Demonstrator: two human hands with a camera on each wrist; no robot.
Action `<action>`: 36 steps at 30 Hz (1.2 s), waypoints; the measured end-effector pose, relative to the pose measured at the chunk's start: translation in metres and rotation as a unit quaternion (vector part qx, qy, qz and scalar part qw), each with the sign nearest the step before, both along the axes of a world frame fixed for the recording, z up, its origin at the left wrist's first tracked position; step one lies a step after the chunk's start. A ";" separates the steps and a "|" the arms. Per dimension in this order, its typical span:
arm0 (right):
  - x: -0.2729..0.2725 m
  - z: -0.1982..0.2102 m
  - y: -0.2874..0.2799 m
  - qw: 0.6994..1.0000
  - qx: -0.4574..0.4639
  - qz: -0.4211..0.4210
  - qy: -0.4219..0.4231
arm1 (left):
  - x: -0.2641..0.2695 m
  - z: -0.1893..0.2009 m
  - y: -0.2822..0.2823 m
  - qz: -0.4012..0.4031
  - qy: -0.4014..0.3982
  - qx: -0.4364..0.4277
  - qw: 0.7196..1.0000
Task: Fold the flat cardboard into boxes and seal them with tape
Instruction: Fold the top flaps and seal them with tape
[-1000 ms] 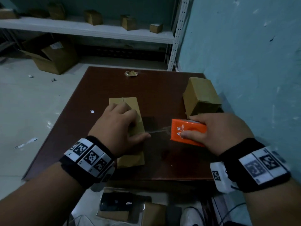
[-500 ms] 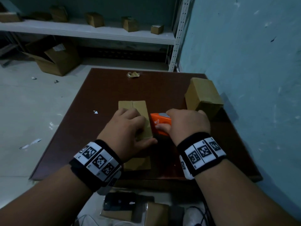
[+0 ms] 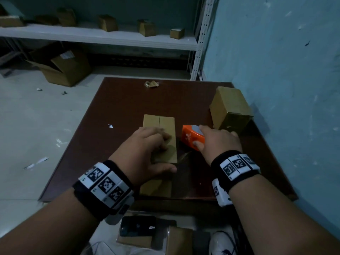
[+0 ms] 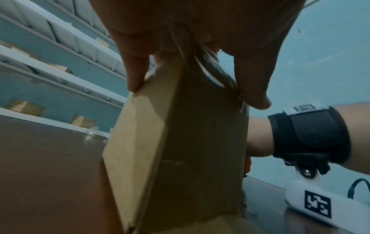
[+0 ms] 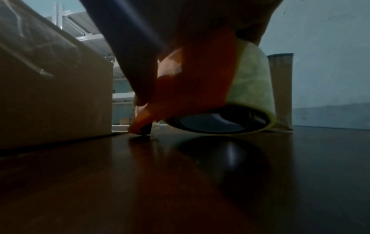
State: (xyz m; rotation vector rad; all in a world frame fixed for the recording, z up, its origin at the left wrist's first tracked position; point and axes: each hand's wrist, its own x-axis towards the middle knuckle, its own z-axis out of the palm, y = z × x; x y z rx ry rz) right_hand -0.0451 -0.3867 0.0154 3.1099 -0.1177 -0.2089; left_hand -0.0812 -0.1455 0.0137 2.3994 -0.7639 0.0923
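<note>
A folded brown cardboard box (image 3: pixel 166 124) lies lengthwise in the middle of the dark brown table (image 3: pixel 128 100). My left hand (image 3: pixel 147 150) holds it down, with fingers on one long edge and the thumb on the other (image 4: pixel 254 95); clear tape shows under the thumb. My right hand (image 3: pixel 219 142) grips an orange tape dispenser (image 3: pixel 192 138) just right of the box. In the right wrist view the dispenser's (image 5: pixel 190 95) tip touches the table beside the box (image 5: pixel 50 95), and its tape roll (image 5: pixel 250 82) hangs just above the surface.
A closed cardboard box (image 3: pixel 230 109) stands at the table's right side by the blue wall. A crumpled tape scrap (image 3: pixel 151 84) lies near the far edge. Behind are a white shelf (image 3: pixel 110 36) with small boxes and an open carton (image 3: pixel 62 69) on the floor.
My right hand brought the dispenser from the right up against the box, then drew it slightly right and down onto the table. My left hand stayed on the box.
</note>
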 end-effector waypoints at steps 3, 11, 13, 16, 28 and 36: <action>-0.004 0.001 -0.006 1.000 0.018 -0.003 0.000 | 0.004 0.002 0.009 -0.020 0.006 -0.012 1.000; -0.027 0.024 -0.017 0.959 0.253 0.121 -0.038 | 0.006 -0.003 0.011 -0.019 -0.013 -0.029 0.999; -0.033 0.023 -0.015 0.947 0.266 0.177 0.039 | 0.007 -0.002 0.011 -0.016 -0.018 -0.028 0.999; -0.035 0.015 -0.013 0.945 0.243 0.208 0.074 | 0.006 -0.002 0.010 -0.017 -0.021 -0.029 0.999; -0.028 0.014 0.006 0.944 0.296 0.137 0.046 | 0.008 -0.006 0.009 -0.031 -0.027 -0.042 0.998; -0.018 -0.002 0.024 0.929 0.367 0.053 -0.020 | 0.011 -0.012 0.010 -0.022 -0.034 -0.046 0.998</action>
